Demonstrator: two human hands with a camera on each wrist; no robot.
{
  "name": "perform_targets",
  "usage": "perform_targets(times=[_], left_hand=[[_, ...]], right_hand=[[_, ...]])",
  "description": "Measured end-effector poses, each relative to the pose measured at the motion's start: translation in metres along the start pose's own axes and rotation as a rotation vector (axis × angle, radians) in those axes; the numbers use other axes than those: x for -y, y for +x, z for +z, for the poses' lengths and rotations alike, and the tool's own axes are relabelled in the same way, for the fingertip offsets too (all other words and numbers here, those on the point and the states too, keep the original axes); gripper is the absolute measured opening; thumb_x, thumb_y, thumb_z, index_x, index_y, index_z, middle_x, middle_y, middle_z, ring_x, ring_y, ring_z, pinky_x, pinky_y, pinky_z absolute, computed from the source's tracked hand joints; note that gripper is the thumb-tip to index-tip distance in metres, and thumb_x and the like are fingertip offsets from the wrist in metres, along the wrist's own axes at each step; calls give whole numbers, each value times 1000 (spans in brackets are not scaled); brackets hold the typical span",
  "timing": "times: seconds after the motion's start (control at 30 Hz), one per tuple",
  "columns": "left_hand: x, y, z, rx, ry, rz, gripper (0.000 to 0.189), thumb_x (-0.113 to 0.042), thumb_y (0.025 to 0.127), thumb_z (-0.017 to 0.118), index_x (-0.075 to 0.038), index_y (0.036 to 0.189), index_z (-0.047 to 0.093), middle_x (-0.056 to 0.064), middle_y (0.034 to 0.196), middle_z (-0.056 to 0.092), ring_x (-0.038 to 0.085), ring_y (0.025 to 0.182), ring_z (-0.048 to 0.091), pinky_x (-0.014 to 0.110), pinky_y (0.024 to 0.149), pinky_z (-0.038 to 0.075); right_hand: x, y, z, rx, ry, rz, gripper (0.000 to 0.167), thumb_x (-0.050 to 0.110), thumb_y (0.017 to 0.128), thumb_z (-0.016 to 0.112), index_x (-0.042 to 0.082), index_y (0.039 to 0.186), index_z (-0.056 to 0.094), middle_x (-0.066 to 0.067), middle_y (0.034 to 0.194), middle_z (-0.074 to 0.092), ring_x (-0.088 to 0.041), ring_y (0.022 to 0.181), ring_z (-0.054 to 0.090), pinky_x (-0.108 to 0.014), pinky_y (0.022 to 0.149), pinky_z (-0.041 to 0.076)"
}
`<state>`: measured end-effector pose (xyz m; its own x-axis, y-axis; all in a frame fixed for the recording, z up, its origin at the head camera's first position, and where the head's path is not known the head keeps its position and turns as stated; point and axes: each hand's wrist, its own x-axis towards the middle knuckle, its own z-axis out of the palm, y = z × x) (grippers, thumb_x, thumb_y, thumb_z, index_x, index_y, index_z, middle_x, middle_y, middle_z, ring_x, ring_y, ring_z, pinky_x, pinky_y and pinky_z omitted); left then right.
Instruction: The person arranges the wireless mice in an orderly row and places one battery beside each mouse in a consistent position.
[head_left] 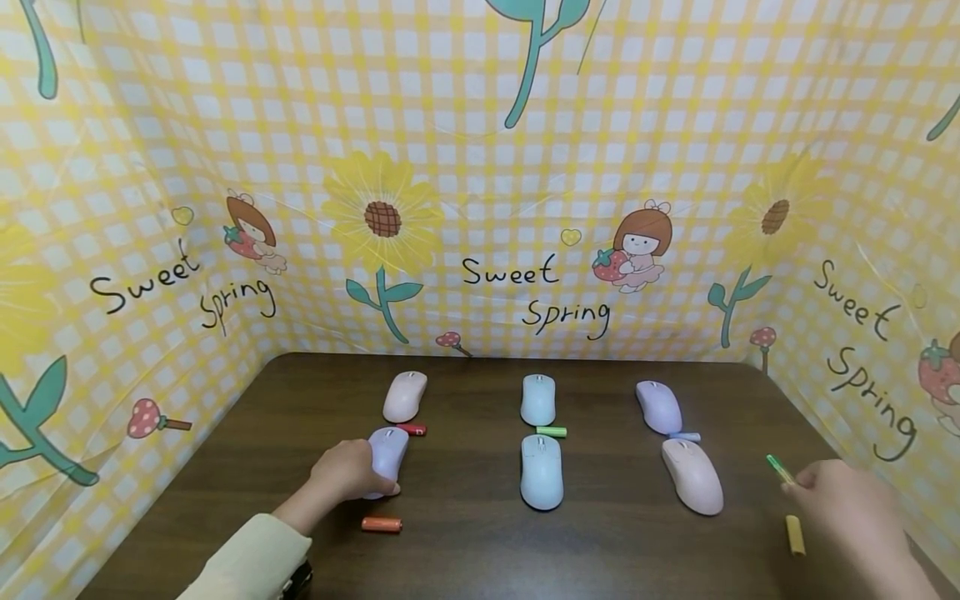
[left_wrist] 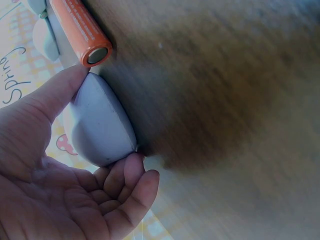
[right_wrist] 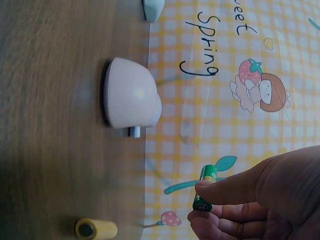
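Note:
My left hand [head_left: 347, 472] grips a lavender computer mouse [head_left: 390, 452] by its sides at the left of the table; the left wrist view shows thumb and curled fingers around the mouse [left_wrist: 100, 120]. Nearer the front edge lies an orange battery [head_left: 382, 524], close to the thumb. On the right, my right hand [head_left: 847, 508] pinches a green battery [right_wrist: 208, 173] between thumb and fingers, raised above the table. Below that hand a yellow battery [head_left: 795, 535] lies on the wood. A pale pink mouse [head_left: 693, 477] sits to the left of the right hand.
Behind the lavender mouse are a red battery [head_left: 412, 430] and a pink mouse [head_left: 405, 397]. Two light blue mice, one front [head_left: 542, 472], have a light green battery [head_left: 551, 432] between them. A purple mouse [head_left: 659, 407] and blue battery [head_left: 685, 436] stand back right. Checked cloth [head_left: 480, 192] encloses the table.

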<state>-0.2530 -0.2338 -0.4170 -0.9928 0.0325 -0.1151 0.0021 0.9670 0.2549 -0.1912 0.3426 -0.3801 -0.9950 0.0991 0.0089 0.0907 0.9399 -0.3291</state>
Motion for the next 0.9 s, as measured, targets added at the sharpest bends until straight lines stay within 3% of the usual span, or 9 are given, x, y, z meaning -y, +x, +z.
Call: perform_targets(times=[0.1,0.23,0.4,0.5,0.73,0.9], left_hand=[[0,0,0,0,1,3,56,-44,65,86,1,87,61,8,73,54,22,64,52,38,54,44],[0,1,-1,3,1,3,57,-44,66,86,1,88,61,7,73,54,22,64,52,38,54,43],[1,1,0,7,3,1,57,-44,66,86,2,88,61,7,73,54,22,64,51,38,55,43],[1,2,0,9,4,1,57,-45,66,86,1,88,61,7,73,54,22,64,51,38,55,43],[1,2,1,9,3,0,57,-45,65,86,1,88,61,7,73,54,22,64,52,38,55,43],[1,2,1,12,7,-7,58,-45,65,86,1,89,61,8,73,54,22,64,52,38,55,44]], right_hand=[[6,5,-2,14,2,-17,25,22,92,62,6,74,67,2,58,48,-17,51,43,-32,47,36],[13,12,-1,37,-5,-54,23,21,91,65,0,87,70,-1,68,60,-19,58,52,-36,51,42],[26,19,4,18,-12,-127,18,19,88,70,1,87,70,-12,82,69,-28,69,63,-47,59,49],[34,21,9,-7,-4,-165,14,17,86,71,3,86,71,-12,83,69,-32,73,65,-50,61,50],[52,21,20,-56,19,-239,8,15,84,73,8,82,70,-1,75,66,-20,68,61,-43,59,48],[65,24,29,-47,33,-288,8,14,84,74,7,81,69,0,75,66,-16,65,60,-39,56,48]])
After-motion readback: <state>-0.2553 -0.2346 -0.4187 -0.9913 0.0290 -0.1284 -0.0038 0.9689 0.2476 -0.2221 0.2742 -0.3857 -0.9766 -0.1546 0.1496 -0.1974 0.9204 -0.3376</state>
